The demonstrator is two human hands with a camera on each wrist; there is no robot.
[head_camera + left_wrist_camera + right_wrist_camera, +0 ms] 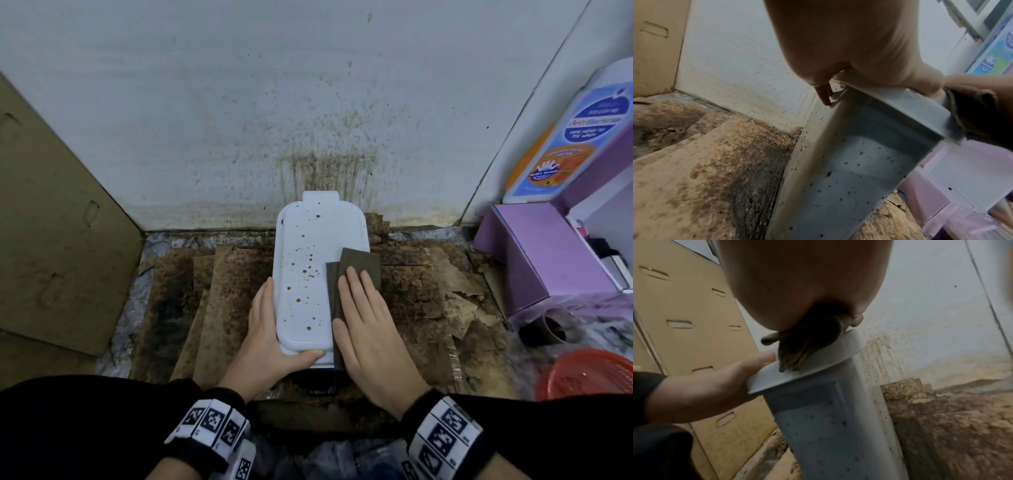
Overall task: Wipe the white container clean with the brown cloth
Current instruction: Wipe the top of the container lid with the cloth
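Note:
A tall white container (308, 260) stands upright on stained cardboard, its flat lid dotted with brown spots. Brown specks also cover its sides (849, 175) (830, 426). My left hand (270, 329) grips the lid's near left corner, thumb curled along the front edge and fingers down the left side. A folded brown cloth (359, 263) lies on the lid's right half and hangs over its right edge. My right hand (366, 315) presses flat on the cloth with straight fingers. The cloth (805, 347) bunches under my palm in the right wrist view.
A splattered white wall (308, 102) rises just behind the container. A cardboard panel (51, 222) leans at the left. At the right stand a purple box (534, 253), a white bottle (575, 137), a dark cup (551, 329) and a red basket (589, 377).

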